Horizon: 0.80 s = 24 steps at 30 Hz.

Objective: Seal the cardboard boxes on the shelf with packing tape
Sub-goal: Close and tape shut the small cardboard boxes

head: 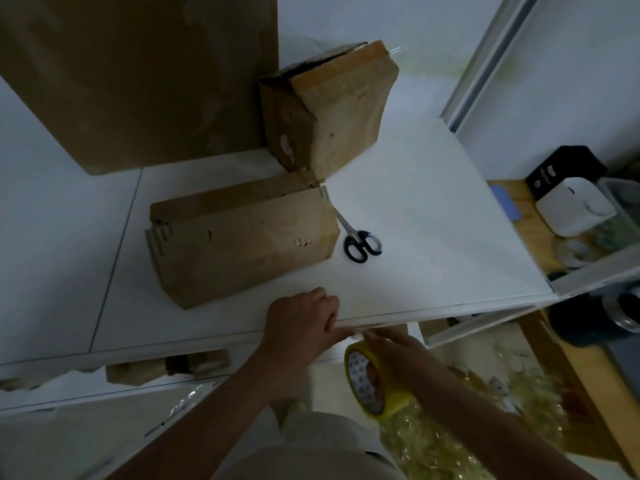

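Boxes sit on our white shelf (433,220). The near box (242,244) lies just behind the front edge. The far box (329,105) stands tilted behind it, close to its back corner, and a big box (138,81) fills the back left. Scissors (362,244) lie just beside the near box's right end, with the blades pointing toward it.

We are at the tape-drawing step, and no strip has reached a box yet. Our left hand (301,323) rests at the shelf's front edge with its fingers curled, and it seems to pinch the tape end (349,331). Our right hand (398,355) grips the yellow roll (374,382) just below the edge, its fingers wrapped over the rim. The two hands are close together, so only a short length of tape shows between them.

The near box's top seam looks loose and gapped at the left end, so we judge it the likely first target. The next move calls for drawing out enough tape to span that seam. We would then carry the tape end up to the box, press it down at one end and run the roll along the flaps. The scissors are within reach for the cut.
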{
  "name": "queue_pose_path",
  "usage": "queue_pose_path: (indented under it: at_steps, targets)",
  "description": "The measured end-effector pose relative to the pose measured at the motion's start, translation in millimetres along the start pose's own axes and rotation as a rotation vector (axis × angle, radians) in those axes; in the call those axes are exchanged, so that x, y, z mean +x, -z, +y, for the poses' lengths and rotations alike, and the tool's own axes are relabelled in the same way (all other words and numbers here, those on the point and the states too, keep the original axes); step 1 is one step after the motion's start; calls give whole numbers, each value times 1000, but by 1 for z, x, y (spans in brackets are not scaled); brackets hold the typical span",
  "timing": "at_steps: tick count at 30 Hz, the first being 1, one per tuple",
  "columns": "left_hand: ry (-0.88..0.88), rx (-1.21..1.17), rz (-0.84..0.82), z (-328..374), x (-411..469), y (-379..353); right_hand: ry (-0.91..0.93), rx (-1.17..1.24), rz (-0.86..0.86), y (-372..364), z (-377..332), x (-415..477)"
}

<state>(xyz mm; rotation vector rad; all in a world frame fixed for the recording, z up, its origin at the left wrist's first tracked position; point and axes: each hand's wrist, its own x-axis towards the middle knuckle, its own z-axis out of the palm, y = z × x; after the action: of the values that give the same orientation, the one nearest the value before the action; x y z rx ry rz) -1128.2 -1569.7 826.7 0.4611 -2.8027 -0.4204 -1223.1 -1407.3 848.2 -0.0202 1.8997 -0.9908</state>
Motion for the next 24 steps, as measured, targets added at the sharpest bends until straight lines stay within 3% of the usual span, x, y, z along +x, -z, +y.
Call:
queue_pose_path:
  at_steps: [6,11,17,20,24]
  targets:
    - [-23,-17,63,-3,5,-11,-93,88,-142,22,-30,-8]
    - [23,119,136,3,16,-22,-201,146,-196,34,-54,-11]
    - [59,179,119,7,24,-20,-144,127,-211,44,-79,-17]
    - [51,208,27,12,29,-11,-130,112,-224,45,-86,-18]
    - [19,273,-232,13,42,-1,-17,129,-207,64,-116,-35]
